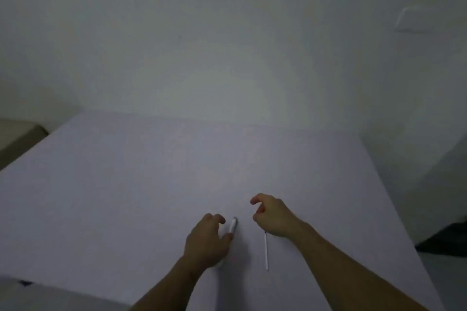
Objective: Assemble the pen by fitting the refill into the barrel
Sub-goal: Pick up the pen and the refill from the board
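Lying on the near-middle of the table (151, 171), two items for one pen.

Refill (266, 251): thin white rod, lengthwise near-to-far, its far end under the right hand (274, 217). Judged very light, slightly flexible, and smooth, so apt to roll or skid under a careless touch. Best taken near the middle or just behind the tip end, in a thumb-and-forefinger pinch; a grip far back would let it bow during insertion. Which end carries the tip cannot be told.

Barrel (233, 225): short pale tube, just left of the refill and apart from it, mostly hidden under the left hand (207, 242). Judged light, stiff, and slippery. Hold around the body, leaving the open end clear. Which end is open cannot be told.

Left hand: fingers curled loosely over the barrel, thumb tip at its near side; whether the hold is closed cannot be told.

Right hand: forefinger and thumb curved and parted at the far side, other fingers bent down over the refill's far end; contact is likely, but a firm hold is not shown.

Table: plain pale surface, no stops against rolling.

Status: parts separate, insertion not yet begun.
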A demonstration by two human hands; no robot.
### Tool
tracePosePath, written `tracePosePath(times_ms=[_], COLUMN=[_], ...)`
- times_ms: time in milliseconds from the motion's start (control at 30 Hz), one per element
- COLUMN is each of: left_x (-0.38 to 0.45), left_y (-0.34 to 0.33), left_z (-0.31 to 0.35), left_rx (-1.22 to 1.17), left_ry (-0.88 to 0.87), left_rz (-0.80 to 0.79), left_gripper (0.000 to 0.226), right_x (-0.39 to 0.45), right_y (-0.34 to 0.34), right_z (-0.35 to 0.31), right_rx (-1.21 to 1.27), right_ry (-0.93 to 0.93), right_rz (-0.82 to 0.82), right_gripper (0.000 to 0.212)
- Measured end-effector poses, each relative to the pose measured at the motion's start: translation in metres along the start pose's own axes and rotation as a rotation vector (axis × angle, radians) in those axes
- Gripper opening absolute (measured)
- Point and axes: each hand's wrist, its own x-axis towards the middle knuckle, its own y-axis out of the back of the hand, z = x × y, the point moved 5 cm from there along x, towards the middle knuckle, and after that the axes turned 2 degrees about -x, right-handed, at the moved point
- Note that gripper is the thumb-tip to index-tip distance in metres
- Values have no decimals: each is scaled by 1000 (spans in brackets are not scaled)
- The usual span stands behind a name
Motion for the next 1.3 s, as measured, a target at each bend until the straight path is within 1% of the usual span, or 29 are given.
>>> tracePosePath(times_ms=[67,167,233,367,467,533,700,767,833,933,1100,1200,1300], left_x=[3,-1,-2,3,5,6,16,21,25,28,28,24,17], left_y=[-16,-36,-46,-50,-47,-42,-19,-5,6,21,39,43,44], left_z=[-3,-7,-8,-8,-13,-15,0,9,15,19,23,27,31], left_rx=[50,91,98,65,-9,-89,-187,-198,-196,-207,-150,-107,-88], left_ry=[45,103,123,140,194,213,111,74,35,7,-35,-44,-63], left_rz=[-56,-116,-132,-103,-80,-31,99,127,135,151,190,213,249], left_gripper=[56,54,47,20,11,8,6,11,15,15,11,14,20], right_x=[4,4,5,8,10,11,20,25,29,30,37,39,39], right_y=[-8,-24,-31,-43,-44,-44,-41,-36,-31,-22,-10,-9,-14], right_z=[10,25,33,44,50,51,30,14,0,-13,-22,-23,-19], right_rx=[-12,-12,-4,-5,-15,28,345,507,611,630,651,677,775], right_ry=[-24,-55,-69,-83,-108,-145,-241,-236,-205,-149,-94,-81,-116], right_rz=[-22,-63,-66,-22,2,14,56,92,135,173,141,121,124], right_gripper=[46,44,42,37,33,32,26,20,15,13,13,15,14])
